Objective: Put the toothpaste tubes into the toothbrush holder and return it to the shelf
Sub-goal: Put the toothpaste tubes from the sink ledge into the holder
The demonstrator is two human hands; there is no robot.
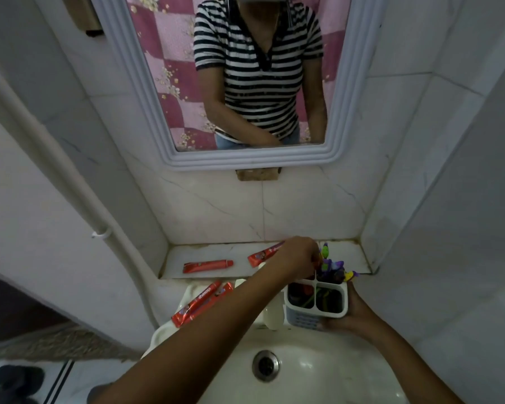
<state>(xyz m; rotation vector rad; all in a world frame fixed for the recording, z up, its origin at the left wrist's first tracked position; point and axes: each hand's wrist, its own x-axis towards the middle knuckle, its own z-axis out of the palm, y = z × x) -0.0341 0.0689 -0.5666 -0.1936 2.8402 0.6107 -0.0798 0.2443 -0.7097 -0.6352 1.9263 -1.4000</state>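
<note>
Over the sink [318, 374], the right hand [351, 313] gripped the toothbrush holder [315, 301], steadying it while the left hand [299, 253] pinched something at its brushes; tubes [207, 266] awaited on the shelf [353, 255].

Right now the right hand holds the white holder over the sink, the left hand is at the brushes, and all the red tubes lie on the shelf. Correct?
Not quite. In the head view only two red tubes lie on the shelf; two more rest on the sink rim. The rest holds: right hand holds the white holder, left hand is at the brushes.
</note>
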